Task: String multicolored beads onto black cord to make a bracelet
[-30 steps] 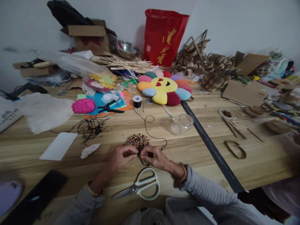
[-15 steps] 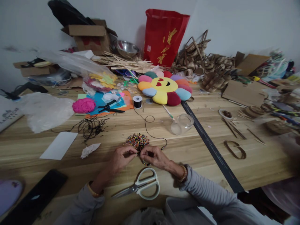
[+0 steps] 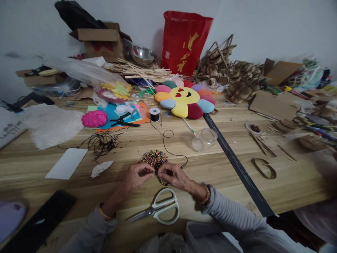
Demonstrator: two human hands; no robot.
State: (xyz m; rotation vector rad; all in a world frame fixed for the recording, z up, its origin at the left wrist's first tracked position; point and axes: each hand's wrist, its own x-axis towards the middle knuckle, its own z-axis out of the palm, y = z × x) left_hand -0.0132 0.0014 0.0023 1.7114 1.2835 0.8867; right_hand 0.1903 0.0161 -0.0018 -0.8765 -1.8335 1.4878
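My left hand (image 3: 137, 176) and my right hand (image 3: 172, 175) meet fingertip to fingertip just in front of a pile of small coloured beads (image 3: 153, 157) on the wooden table (image 3: 210, 168). Both hands are pinched closed. My right hand holds a thin black cord (image 3: 168, 146) that runs back to a black spool (image 3: 154, 114), with a few beads strung on it below the fingers (image 3: 163, 182). What my left fingers pinch is too small to make out. White-handled scissors (image 3: 160, 209) lie near my wrists.
A clear glass jar (image 3: 204, 139) lies on its side right of the cord. A flower-shaped plush cushion (image 3: 184, 98), a red bag (image 3: 184, 40), a pink yarn ball (image 3: 93, 118), tangled black cord scraps (image 3: 101, 142), white paper (image 3: 65, 163) and a dark phone (image 3: 39, 221) surround the spot.
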